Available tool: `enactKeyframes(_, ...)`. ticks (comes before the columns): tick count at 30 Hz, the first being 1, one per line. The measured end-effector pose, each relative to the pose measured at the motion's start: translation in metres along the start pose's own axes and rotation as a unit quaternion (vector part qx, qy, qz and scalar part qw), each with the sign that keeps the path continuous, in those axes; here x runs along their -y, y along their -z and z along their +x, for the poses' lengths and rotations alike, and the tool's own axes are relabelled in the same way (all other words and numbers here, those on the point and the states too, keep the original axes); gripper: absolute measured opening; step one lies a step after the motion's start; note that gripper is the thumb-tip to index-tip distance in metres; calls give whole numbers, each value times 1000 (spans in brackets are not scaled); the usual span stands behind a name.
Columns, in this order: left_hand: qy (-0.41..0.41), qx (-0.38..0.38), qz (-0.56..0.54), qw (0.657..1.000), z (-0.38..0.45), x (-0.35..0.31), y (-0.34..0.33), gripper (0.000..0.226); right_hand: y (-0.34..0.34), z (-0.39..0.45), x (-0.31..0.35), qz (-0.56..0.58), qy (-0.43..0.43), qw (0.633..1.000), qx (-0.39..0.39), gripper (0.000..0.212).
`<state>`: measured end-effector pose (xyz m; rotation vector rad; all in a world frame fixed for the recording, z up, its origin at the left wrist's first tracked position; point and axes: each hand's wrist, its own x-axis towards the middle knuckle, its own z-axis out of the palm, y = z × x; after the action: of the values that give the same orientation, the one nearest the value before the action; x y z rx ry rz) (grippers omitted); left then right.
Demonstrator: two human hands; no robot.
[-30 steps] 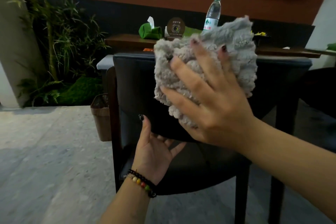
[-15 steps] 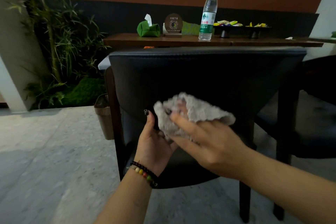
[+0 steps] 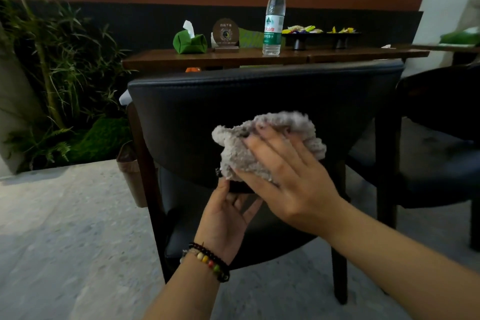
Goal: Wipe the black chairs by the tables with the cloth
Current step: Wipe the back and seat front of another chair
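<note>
A speckled grey floor [image 3: 65,215] runs under everything, and a bank of green plants [image 3: 57,91] stands at its far left edge. The wooden table [image 3: 259,56] crosses the far side, its near edge just behind the top of the black chair [image 3: 233,106], whose curved backrest faces the camera; a second dark chair [image 3: 441,163] stands at the right. On the table, a green tissue holder [image 3: 190,43] sits toward the left end, a round sign [image 3: 225,32] beside it, a clear water bottle [image 3: 274,18] near the middle close to the near edge, and two dark dishes of sweets [image 3: 322,34] toward the right. The grey fluffy cloth [image 3: 262,143] lies against the lower middle of the backrest, close to its bottom edge. The right hand [image 3: 291,176] presses it flat there with straight, spread fingers, nothing curled around it. The left hand [image 3: 226,215], with beaded bracelets [image 3: 207,260] on its wrist, reaches up below the backrest's bottom edge, palm toward the camera, fingers relaxed and apart; its thumb tip touches that edge just beside the cloth's lower left corner.
</note>
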<state>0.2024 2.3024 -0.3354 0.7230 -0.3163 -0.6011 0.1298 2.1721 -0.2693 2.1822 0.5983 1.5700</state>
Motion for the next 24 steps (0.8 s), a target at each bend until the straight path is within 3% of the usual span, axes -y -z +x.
enactKeyframes(5, -14, -28, 21, 999, 6, 0, -3, 55, 6, -29, -15, -62, -138, 986, -63, 45)
enactKeyframes(9, -26, -28, 33, 999, 6, 0, -2, 56, 16, -38, -25, -10, -323, 938, -123, 46)
enactKeyframes(11, -27, -23, 40, 999, 6, -1, -2, 57, 20, -26, -29, 51, -433, 879, -192, 52)
enactKeyframes(14, -33, -26, 47, 998, 7, 0, -2, 56, 12, 6, -22, 152, -590, 726, -319, 51)
enactKeyframes(16, -34, -28, 46, 998, 8, 1, -3, 60, 3, 19, -2, 181, -623, 674, -352, 50)
enactKeyframes(18, -31, -25, 38, 998, 9, 1, -1, 64, -3, 15, 6, 183, -637, 656, -361, 51)
enactKeyframes(20, -23, -20, 32, 999, 9, 1, 0, 66, -6, -1, -16, 190, -679, 614, -355, 51)
enactKeyframes(24, -29, -35, 14, 999, 8, 6, -4, 71, -10, -36, -76, 292, -785, 457, -301, 22)
